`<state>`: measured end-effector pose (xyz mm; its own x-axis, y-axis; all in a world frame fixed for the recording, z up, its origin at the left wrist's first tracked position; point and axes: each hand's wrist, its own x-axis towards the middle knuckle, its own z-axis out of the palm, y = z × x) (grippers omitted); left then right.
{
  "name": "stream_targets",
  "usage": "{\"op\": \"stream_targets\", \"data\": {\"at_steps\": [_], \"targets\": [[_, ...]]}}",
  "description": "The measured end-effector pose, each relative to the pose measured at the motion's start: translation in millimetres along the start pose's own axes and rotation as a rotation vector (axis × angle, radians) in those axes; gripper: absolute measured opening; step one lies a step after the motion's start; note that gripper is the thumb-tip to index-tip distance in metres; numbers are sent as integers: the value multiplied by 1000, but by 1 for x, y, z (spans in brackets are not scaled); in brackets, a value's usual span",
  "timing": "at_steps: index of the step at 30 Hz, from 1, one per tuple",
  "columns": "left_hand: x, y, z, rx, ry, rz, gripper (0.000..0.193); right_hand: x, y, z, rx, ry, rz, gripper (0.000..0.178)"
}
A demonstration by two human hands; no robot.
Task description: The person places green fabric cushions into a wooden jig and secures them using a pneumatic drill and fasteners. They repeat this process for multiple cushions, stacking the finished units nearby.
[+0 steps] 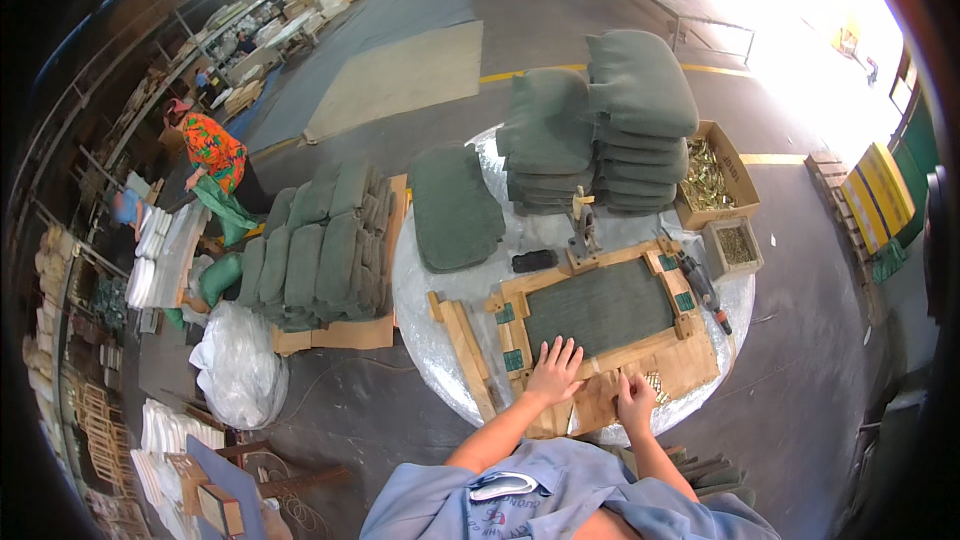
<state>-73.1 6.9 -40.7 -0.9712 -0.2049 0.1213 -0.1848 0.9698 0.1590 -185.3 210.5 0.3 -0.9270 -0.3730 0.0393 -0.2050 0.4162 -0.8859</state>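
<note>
My left hand lies flat with fingers spread, over the near edge of a wooden frame and the dark green padded panel set inside it. Close to the near edge, my right hand is closed in a pinch over a brown cardboard sheet. Whatever its fingers hold is too small to make out. Beside that hand lies a small group of shiny brass-coloured metal pieces. Green pieces mark the frame's corners. A metal clamp stands at its far side, and a power drill lies along its right.
A round plastic-wrapped table carries stacked green cushions, a box of brass hardware and a smaller box of screws. Wooden strips lie at left. More cushions stand left; a person in orange works beyond them.
</note>
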Motion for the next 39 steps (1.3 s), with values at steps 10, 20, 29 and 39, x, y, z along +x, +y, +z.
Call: {"op": "stream_targets", "data": {"at_steps": [10,20,29,39], "targets": [[-6,-3,-2,-40,-75,12,93,13,3,9,-232,-85,-47,41],[1,-2,0,-23,-15,22,91,-7,10,-2,79,15,-19,37],[4,-8,-4,-9,-64,42,93,13,-10,20,-266,-15,-271,36],[1,-4,-5,-26,-61,14,89,-20,-2,-18,63,-72,-97,36]]}}
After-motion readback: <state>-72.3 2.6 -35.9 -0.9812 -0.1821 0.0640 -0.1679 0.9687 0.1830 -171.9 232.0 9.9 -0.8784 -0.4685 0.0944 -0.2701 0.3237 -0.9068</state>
